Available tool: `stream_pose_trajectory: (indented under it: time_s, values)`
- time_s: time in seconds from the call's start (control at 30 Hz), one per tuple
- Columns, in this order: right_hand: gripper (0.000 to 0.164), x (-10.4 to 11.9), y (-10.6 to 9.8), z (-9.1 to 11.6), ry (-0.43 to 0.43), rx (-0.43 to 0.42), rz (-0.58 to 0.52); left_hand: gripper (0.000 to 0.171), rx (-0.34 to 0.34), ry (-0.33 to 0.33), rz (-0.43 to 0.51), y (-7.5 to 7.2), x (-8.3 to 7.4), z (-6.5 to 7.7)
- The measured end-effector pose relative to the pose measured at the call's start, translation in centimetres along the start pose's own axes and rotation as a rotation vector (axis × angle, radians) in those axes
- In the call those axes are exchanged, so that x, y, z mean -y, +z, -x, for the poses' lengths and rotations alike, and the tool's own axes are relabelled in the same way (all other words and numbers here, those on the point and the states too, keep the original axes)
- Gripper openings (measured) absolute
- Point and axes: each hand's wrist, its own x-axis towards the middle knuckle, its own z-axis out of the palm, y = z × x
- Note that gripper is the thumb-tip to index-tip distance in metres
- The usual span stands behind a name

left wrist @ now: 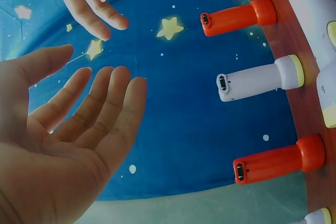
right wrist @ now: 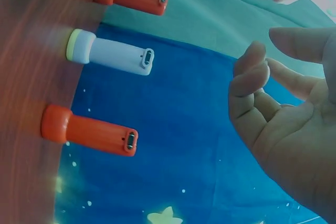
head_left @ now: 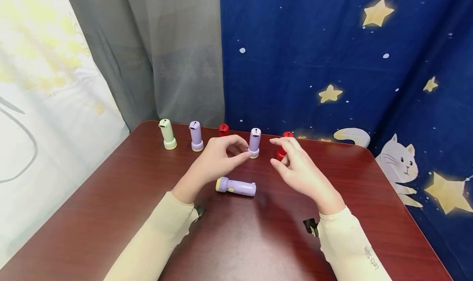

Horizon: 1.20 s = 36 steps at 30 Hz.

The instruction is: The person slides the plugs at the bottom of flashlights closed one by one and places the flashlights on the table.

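Observation:
My left hand [head_left: 216,158] hovers over the table with its fingers loosely bent and nothing in them. Opposite it, my right hand [head_left: 301,172] is also held up, relaxed and holding nothing, as the right wrist view confirms. Below the left hand a purple flashlight [head_left: 242,188] lies on its side, its yellow-rimmed head to the left. Another purple flashlight [head_left: 254,141] stands upright on its head between the hands. One red flashlight [head_left: 223,129] is partly hidden behind the left hand; a second red flashlight [head_left: 281,153] is partly covered by the right hand.
Farther left in the same row stand a pale green flashlight [head_left: 168,134] and a purple flashlight [head_left: 196,136]. The row runs along the back of the brown wooden table [head_left: 236,248]. Grey curtain [head_left: 184,59] and blue star-patterned curtain [head_left: 288,59] hang right behind the table's back edge.

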Motion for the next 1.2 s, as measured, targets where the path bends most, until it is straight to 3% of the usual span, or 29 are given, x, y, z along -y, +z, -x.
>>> stream_pose_trajectory:
  time_s: [0.27,0.53,0.77,0.9,1.03,1.13,1.2]
  values:
    - [0.052,-0.4,-0.3,0.9,0.036,0.039,-0.064,0.013,0.019,-0.001,0.001,0.7,-0.2,0.1]
    - [0.048,-0.4,-1.2,1.2,0.027,0.019,-0.038,0.016,0.028,0.051,0.011,1.2,-0.4,0.2]
    - [0.049,0.0,-1.1,1.3,0.017,0.061,-0.014,0.015,0.062,0.008,-0.061,1.0,0.2,0.1]
    - [0.049,-0.1,-0.8,1.3,0.035,0.111,-0.009,0.024,0.163,-0.066,-0.258,1.5,2.0,-0.5]
    - [0.047,-0.1,-0.6,1.4,0.030,0.152,0.008,0.042,0.356,-0.155,-0.495,2.1,4.3,-0.8]
    - [0.048,-0.1,-0.5,1.4,0.023,0.177,0.032,0.050,0.490,-0.223,-0.542,2.5,5.3,-0.8]
    - [0.048,-0.1,-0.4,1.5,0.022,0.189,0.044,0.051,0.540,-0.259,-0.535,2.7,5.5,-0.6]
